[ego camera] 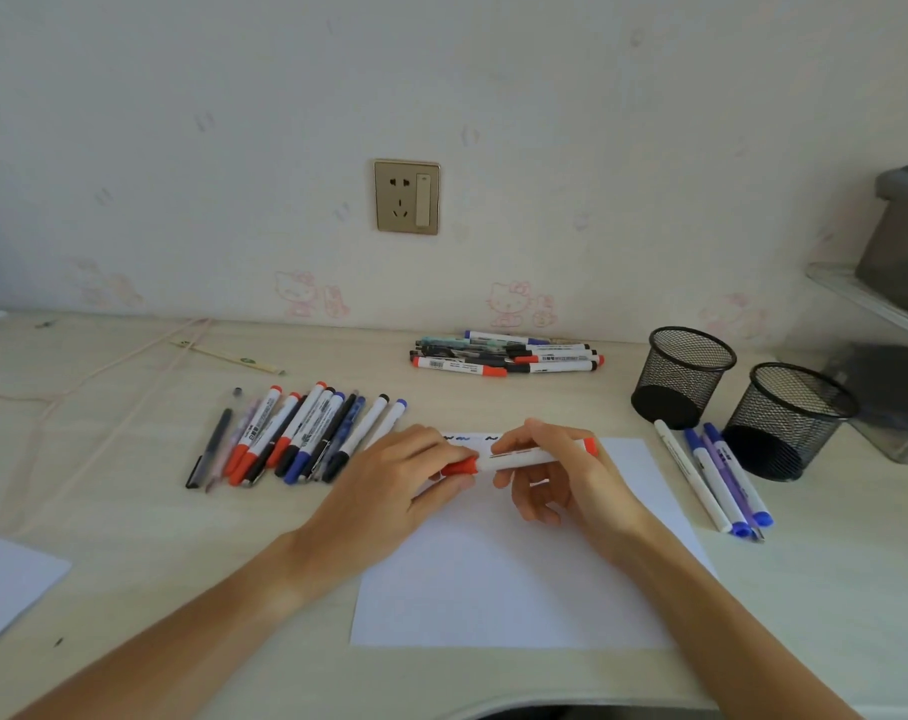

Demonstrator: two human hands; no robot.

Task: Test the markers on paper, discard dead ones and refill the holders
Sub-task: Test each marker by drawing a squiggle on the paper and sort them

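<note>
Both hands hold one red marker (pixel 519 456) level above the far edge of the paper (pixel 514 579). The left hand (pixel 389 485) pinches its red cap; the right hand (pixel 555 470) grips the white barrel, hiding much of its print. Scribbles on the paper's far edge are partly covered. Two mesh holders (pixel 683 374) stand at the pale wooden desk's (pixel 129 537) right; a wall socket (pixel 406 196) sits behind.

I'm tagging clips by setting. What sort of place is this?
Probably a home desk, perhaps in a child's room. A pale wood-look desk stands against wallpaper printed with pink cartoon cats, below a gold-framed wall socket. Two empty black wire-mesh pen holders suggest a study corner.
</note>
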